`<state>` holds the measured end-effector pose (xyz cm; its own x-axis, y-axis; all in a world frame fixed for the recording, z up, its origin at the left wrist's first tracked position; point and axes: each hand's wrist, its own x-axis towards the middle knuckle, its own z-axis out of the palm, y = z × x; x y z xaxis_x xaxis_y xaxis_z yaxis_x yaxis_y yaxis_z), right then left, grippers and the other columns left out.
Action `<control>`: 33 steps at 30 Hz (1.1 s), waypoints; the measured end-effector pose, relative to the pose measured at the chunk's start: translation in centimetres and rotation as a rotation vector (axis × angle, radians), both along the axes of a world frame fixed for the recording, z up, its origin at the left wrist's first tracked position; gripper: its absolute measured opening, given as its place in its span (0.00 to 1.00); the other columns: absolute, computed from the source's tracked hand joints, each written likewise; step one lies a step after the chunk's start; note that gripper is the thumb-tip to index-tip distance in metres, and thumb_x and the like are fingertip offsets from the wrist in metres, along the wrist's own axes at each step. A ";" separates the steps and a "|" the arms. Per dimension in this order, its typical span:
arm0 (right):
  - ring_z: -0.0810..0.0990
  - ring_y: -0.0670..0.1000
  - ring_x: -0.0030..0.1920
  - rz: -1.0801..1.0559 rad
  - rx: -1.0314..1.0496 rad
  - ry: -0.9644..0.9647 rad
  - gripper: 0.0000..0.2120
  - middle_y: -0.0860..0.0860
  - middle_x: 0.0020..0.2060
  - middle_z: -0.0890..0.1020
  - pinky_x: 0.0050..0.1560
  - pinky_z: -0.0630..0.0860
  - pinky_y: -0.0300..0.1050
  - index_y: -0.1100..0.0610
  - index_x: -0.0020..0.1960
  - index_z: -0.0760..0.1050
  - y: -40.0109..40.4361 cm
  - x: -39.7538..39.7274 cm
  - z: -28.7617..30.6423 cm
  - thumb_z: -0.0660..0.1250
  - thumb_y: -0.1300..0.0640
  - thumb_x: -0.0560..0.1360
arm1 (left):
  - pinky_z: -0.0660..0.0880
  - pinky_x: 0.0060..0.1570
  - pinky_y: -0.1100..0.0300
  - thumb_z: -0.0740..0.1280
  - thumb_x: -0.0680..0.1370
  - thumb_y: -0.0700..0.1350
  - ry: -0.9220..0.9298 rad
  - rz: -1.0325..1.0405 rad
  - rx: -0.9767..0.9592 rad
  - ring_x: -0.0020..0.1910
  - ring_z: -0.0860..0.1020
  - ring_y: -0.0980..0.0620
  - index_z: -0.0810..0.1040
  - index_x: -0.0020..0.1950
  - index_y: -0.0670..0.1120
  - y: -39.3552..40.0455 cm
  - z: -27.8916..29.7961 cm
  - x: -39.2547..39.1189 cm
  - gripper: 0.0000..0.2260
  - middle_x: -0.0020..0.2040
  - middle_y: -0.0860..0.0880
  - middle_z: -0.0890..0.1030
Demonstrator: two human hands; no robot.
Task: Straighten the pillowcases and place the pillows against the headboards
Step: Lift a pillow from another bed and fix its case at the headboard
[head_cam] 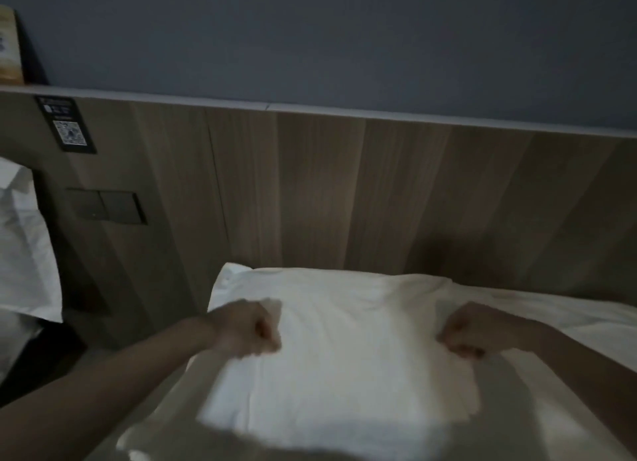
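Dim light falls on the wooden headboard (344, 191), and just below it the white pillow (331, 357) lies on the bed (568, 319), your left hand (246, 328) and right hand (477, 329) both clenched on its fabric at either side.

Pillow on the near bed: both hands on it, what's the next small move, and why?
Probably pull the two sides apart to tighten the pillowcase. The left hand and right hand are fisted at opposite edges of the white pillow, creases show between them, and its far edge already lies near the wooden headboard.
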<state>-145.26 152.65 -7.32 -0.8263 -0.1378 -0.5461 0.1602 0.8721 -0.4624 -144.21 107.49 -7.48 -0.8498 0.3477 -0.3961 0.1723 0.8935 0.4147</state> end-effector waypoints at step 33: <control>0.80 0.61 0.41 -0.483 0.059 1.054 0.17 0.54 0.37 0.80 0.43 0.72 0.51 0.53 0.36 0.73 5.8 -11.7 -0.7 0.57 0.44 0.78 | 0.79 0.60 0.47 0.69 0.67 0.67 0.327 0.680 0.539 0.56 0.84 0.41 0.76 0.67 0.45 -3.0 -5.4 -15.8 0.36 0.57 0.42 0.85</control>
<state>-156.93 158.50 -8.02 -0.8347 0.3185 0.4493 0.0418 0.8502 -0.5249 -160.05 104.51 -12.90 -0.9795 -0.1991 -0.0306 -0.1368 0.5461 0.8265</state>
